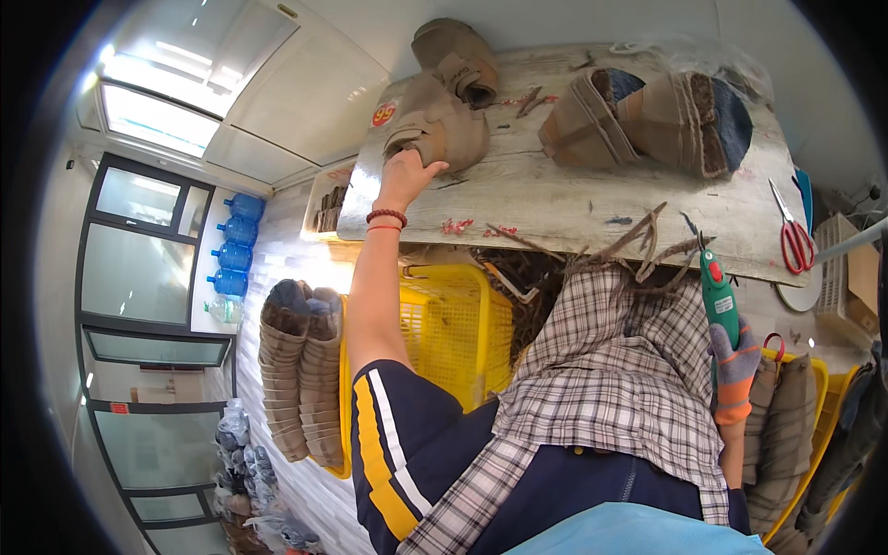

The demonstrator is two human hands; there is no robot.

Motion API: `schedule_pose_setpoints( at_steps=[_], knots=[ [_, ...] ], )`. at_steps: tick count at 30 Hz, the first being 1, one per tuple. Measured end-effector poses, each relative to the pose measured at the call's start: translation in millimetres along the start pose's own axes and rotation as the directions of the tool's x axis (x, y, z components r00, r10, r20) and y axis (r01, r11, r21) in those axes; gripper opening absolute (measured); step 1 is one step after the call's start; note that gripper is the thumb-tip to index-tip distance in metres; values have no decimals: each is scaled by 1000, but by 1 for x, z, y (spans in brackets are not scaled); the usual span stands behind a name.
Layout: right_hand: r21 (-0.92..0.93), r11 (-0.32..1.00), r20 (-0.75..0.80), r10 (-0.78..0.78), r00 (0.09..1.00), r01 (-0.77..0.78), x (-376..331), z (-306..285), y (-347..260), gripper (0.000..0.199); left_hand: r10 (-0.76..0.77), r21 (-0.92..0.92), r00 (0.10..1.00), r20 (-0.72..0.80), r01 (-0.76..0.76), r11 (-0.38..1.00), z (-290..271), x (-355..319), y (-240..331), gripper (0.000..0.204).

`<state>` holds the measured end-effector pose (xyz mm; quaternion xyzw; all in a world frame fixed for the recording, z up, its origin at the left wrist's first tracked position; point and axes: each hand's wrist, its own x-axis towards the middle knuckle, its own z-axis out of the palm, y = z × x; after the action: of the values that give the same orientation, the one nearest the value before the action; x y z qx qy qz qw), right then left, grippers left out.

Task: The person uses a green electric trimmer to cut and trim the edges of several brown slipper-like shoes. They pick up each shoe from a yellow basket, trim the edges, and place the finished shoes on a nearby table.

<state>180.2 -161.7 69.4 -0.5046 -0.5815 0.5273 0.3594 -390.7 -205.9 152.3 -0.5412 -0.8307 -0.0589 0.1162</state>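
At the table's left part, my bare left hand (405, 178) reaches a curved brown cloth piece (444, 120), its fingers at the near edge and its thumb pointing right. The fingertips are partly hidden there. Behind this lies another curved brown piece (455, 60). My right hand (736, 370), in a grey and orange glove, is closed around a green handheld electric tool (720, 301) with a red button. The tool points up toward the table's front edge, near brown offcut strips (638, 245).
Stacked brown pieces with fuzzy lining (647, 120) lie on the pale wooden table (518, 199). Red-handled scissors (794, 231) rest at its right end. A yellow basket (444, 324) stands below, beside nested brown stacks (301, 379). Blue water bottles (239, 231) line the far left wall.
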Motion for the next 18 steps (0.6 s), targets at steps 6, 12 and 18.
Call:
schedule_pose_setpoints(
  at_steps=[6,12,18],
  knots=[
    [4,1000,-16,13,1000,-13,-2,1,-6,42,-64,-32,989,133,68,997,-11,22,-17,65],
    [-17,999,-16,27,1000,-27,-6,1,-15,42,-93,-103,939,331,134,986,-19,58,-27,76],
    [11,999,-42,41,998,-40,-14,3,-25,41,-109,-225,846,522,261,939,-4,88,-22,66]
  ],
)
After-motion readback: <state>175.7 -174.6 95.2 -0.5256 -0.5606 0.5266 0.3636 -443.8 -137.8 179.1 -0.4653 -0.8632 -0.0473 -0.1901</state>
